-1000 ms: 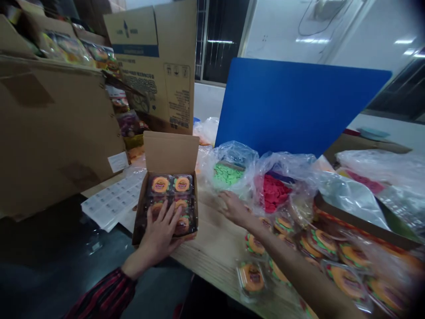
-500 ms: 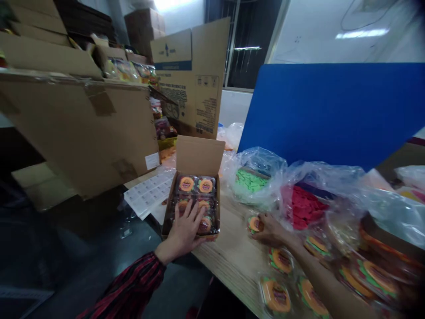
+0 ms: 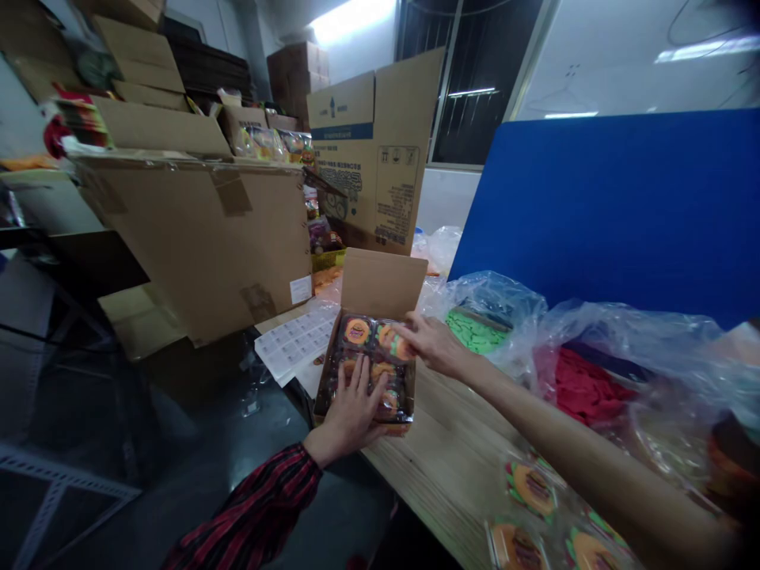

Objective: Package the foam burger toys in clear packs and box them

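Observation:
A small open cardboard box (image 3: 383,281) stands at the table's edge with its lid raised. Rows of clear-packed toy burgers (image 3: 357,332) fill it. My left hand (image 3: 349,405) lies over the front packs, fingers spread and resting on them. Over the box's back right part, my right hand (image 3: 438,345) pinches another packed burger (image 3: 399,343) by its right side. Whether that pack touches those below cannot be made out. More packed burgers (image 3: 533,489) lie on the table at the lower right, partly behind my right forearm.
Printed white sheets (image 3: 297,336) lie left of the box. Clear bags with green pieces (image 3: 475,328) and red pieces (image 3: 585,384) sit to the right. A large carton (image 3: 202,253) stands at left, a blue board (image 3: 623,214) behind the bags.
My right hand has picked up a packed burger from the table and carried it left, over the box. My left hand stays on the packs. The view has shifted slightly left.

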`<control>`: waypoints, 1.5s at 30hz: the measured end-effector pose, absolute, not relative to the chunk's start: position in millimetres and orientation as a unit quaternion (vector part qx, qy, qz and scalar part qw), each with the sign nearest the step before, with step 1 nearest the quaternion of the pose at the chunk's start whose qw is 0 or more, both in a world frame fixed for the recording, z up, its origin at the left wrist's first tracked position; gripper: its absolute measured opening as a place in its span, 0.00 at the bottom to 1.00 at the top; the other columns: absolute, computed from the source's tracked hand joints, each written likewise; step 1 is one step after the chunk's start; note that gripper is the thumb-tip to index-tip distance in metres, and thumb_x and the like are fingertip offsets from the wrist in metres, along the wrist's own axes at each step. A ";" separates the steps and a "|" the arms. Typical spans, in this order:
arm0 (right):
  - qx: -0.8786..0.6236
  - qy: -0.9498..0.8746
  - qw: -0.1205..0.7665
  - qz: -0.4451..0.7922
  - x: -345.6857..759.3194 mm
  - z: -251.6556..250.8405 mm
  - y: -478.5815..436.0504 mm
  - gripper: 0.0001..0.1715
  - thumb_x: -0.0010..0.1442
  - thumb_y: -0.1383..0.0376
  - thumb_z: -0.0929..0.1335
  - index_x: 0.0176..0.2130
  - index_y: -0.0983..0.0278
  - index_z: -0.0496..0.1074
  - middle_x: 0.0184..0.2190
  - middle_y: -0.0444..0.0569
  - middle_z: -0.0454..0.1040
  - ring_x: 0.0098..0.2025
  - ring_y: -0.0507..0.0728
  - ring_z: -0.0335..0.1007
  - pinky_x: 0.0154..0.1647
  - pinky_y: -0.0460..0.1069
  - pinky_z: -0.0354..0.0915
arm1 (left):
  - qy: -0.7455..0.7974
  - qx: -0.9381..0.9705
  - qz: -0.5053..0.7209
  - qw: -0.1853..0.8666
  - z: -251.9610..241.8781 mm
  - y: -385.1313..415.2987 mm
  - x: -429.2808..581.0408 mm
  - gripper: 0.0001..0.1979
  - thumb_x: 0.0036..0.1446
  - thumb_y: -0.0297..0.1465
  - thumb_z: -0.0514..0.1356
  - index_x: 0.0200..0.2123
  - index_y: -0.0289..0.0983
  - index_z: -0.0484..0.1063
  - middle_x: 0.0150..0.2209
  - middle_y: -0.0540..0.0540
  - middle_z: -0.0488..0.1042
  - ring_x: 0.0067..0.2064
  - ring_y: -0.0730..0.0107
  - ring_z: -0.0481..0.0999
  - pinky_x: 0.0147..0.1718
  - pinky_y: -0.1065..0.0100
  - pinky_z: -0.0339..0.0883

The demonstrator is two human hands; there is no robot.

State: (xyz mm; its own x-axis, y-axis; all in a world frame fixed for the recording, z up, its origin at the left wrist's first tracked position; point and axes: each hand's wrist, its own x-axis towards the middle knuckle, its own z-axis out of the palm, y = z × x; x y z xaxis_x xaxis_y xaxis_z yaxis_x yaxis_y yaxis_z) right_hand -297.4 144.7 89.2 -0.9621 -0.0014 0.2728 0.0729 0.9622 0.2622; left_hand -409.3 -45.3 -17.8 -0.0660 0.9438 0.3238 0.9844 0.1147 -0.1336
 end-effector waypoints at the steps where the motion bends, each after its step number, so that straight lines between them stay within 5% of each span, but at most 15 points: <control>1: 0.020 -0.980 0.109 -0.162 -310.1 88.8 141.4 0.26 0.58 0.73 0.61 0.56 0.60 0.59 0.45 0.56 0.64 0.43 0.60 0.63 0.40 0.52 0.59 | -0.729 -0.661 -0.060 0.168 -18.1 -45.5 -409.1 0.44 0.48 0.54 0.54 0.62 0.35 0.47 0.63 0.21 0.43 0.65 0.38 0.36 0.55 0.37 0.35; 5: 0.100 -0.977 0.045 -0.182 -332.1 71.0 137.1 0.23 0.62 0.69 0.58 0.56 0.58 0.61 0.50 0.59 0.65 0.48 0.62 0.63 0.44 0.56 0.57 | -0.731 -0.659 -0.064 0.164 -17.8 -46.2 -409.2 0.46 0.46 0.54 0.56 0.62 0.37 0.48 0.63 0.22 0.42 0.64 0.36 0.36 0.55 0.37 0.36; 12: 0.046 -0.996 0.066 0.048 -294.0 59.2 146.4 0.46 0.51 0.73 0.66 0.64 0.62 0.44 0.64 0.57 0.48 0.63 0.62 0.46 0.57 0.57 0.51 | -0.718 -0.667 -0.089 0.175 -17.2 -45.6 -409.2 0.42 0.48 0.53 0.56 0.62 0.37 0.51 0.63 0.23 0.43 0.64 0.35 0.39 0.55 0.38 0.41; 17: -0.119 -0.966 0.129 0.189 -237.1 61.4 144.4 0.29 0.57 0.60 0.66 0.55 0.69 0.60 0.53 0.58 0.65 0.54 0.62 0.61 0.52 0.56 0.58 | -0.711 -0.671 -0.110 0.181 -18.1 -45.3 -409.9 0.39 0.50 0.51 0.56 0.60 0.36 0.56 0.63 0.24 0.46 0.64 0.34 0.41 0.54 0.37 0.41; 23: -0.143 -0.973 -0.126 0.127 -135.5 56.9 98.9 0.29 0.45 0.56 0.73 0.44 0.68 0.70 0.41 0.56 0.72 0.44 0.64 0.65 0.44 0.55 0.59 | -0.698 -0.688 -0.119 0.162 -19.2 -43.8 -414.4 0.37 0.50 0.47 0.59 0.57 0.29 0.59 0.62 0.22 0.46 0.64 0.34 0.39 0.55 0.36 0.39; 28: -0.154 -0.970 -0.156 0.109 -95.7 26.2 56.9 0.26 0.41 0.61 0.73 0.42 0.62 0.69 0.40 0.54 0.71 0.45 0.66 0.63 0.46 0.58 0.57 | -0.702 -0.688 -0.099 0.157 -18.7 -43.8 -414.2 0.36 0.49 0.45 0.60 0.56 0.27 0.60 0.60 0.21 0.52 0.63 0.34 0.43 0.56 0.37 0.36; 32: -0.179 -0.966 -0.119 0.144 -99.8 7.4 49.8 0.20 0.44 0.67 0.68 0.40 0.56 0.69 0.39 0.54 0.71 0.42 0.66 0.65 0.48 0.61 0.57 | -0.701 -0.693 -0.092 0.141 -16.3 -47.2 -412.7 0.35 0.52 0.47 0.55 0.57 0.29 0.58 0.59 0.25 0.55 0.62 0.40 0.48 0.57 0.39 0.36; 35: -0.169 -0.969 -0.056 0.174 -118.9 10.4 60.7 0.25 0.45 0.72 0.64 0.42 0.51 0.67 0.39 0.53 0.70 0.42 0.64 0.67 0.47 0.59 0.61 | -0.708 -0.687 -0.096 0.133 -12.4 -49.5 -411.6 0.37 0.50 0.49 0.56 0.58 0.32 0.57 0.57 0.29 0.59 0.61 0.43 0.51 0.58 0.41 0.37; 45: -0.066 -0.946 0.273 0.162 -317.6 80.5 93.0 0.38 0.47 0.64 0.70 0.55 0.66 0.55 0.48 0.57 0.60 0.50 0.63 0.60 0.50 0.55 0.61 | -0.732 -0.662 -0.095 0.131 -9.4 -54.4 -402.2 0.38 0.51 0.51 0.54 0.59 0.33 0.54 0.55 0.34 0.60 0.55 0.47 0.56 0.55 0.46 0.46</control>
